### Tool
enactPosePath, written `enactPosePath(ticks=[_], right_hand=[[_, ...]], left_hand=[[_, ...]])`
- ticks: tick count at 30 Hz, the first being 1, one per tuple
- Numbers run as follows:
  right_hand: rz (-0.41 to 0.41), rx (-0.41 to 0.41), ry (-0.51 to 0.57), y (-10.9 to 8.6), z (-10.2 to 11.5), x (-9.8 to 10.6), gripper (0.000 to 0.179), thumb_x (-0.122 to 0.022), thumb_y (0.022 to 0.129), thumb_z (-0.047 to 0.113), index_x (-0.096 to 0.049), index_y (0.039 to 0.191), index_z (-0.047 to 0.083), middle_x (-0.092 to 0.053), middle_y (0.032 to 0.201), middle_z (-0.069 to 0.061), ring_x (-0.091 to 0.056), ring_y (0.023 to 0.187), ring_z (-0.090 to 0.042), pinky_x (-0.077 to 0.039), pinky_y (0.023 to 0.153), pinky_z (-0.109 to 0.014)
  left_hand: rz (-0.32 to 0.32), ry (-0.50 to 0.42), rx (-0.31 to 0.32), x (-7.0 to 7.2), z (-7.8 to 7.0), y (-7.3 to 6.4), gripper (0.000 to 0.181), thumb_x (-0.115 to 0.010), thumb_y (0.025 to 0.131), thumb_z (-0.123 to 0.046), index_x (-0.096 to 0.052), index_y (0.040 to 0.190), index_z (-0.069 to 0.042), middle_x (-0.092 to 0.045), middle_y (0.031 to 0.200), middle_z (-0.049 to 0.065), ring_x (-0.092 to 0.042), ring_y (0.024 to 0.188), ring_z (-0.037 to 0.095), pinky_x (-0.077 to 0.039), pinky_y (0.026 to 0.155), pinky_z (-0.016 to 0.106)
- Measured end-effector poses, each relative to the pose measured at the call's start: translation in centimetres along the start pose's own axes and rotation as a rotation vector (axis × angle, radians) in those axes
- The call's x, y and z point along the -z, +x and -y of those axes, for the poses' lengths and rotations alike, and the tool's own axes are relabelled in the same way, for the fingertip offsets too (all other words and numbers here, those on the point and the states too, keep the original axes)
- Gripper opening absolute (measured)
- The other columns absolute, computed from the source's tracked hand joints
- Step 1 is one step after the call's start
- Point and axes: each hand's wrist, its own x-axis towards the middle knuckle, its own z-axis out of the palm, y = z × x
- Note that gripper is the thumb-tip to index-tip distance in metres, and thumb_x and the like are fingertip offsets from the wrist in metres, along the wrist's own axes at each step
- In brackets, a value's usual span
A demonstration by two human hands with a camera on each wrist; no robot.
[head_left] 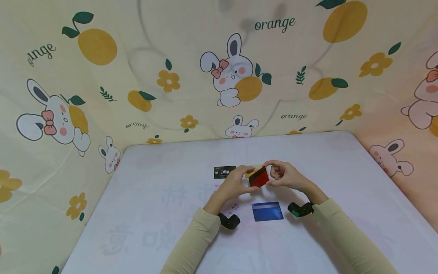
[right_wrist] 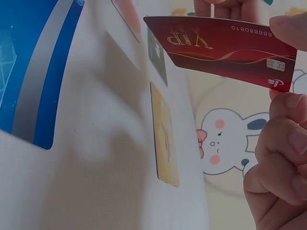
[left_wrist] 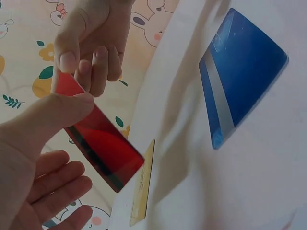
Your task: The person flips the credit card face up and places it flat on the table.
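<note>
Both hands hold a red VIP card point(head_left: 259, 177) tilted above the table. My left hand point(head_left: 234, 182) grips its left side, the thumb lying across the striped back in the left wrist view. At the opposite end, my right hand point(head_left: 287, 176) pinches the card between thumb and index finger, its other fingers curled in. The right wrist view shows the card's front with gold lettering and a chip. Behind it lies a yellow card point(right_wrist: 164, 136), partly hidden in the head view. A black VIP card point(head_left: 220, 172) is left of that, next to the left hand.
A blue card point(head_left: 267, 212) with a silver stripe lies face down nearer the person. A pinkish card point(right_wrist: 127, 17) shows partly in the right wrist view. The white table point(head_left: 147, 182) meets a printed cloth backdrop point(head_left: 191, 49) at its far edge.
</note>
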Motion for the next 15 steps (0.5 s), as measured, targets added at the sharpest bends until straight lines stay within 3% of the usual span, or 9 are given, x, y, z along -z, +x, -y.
enactPosePath(ticks=[5,15], right_hand=[[0.004,0.013,-0.003,0.11,0.07,-0.16,0.049,-0.074,0.076,-0.001,-0.052,0.12,-0.003,-0.041,0.069,-0.002,-0.042,0.059,-0.002,-0.04,0.053,-0.02],[0.012,0.013,-0.005,0.16,0.03,-0.39,0.05,-0.074,0.075,-0.002,-0.053,0.12,-0.004,-0.041,0.07,0.001,-0.043,0.06,-0.002,-0.041,0.054,-0.02]], left_hand=[[-0.002,-0.028,-0.014,-0.18,-0.52,0.14,0.06,-0.079,0.08,-0.025,-0.055,0.132,-0.009,-0.061,0.13,0.007,-0.059,0.117,0.022,-0.05,0.102,0.035],[-0.017,-0.031,0.018,-0.6,-0.99,0.28,0.059,-0.077,0.082,-0.031,-0.055,0.134,-0.013,-0.058,0.131,0.005,-0.059,0.116,0.018,-0.052,0.099,0.031]])
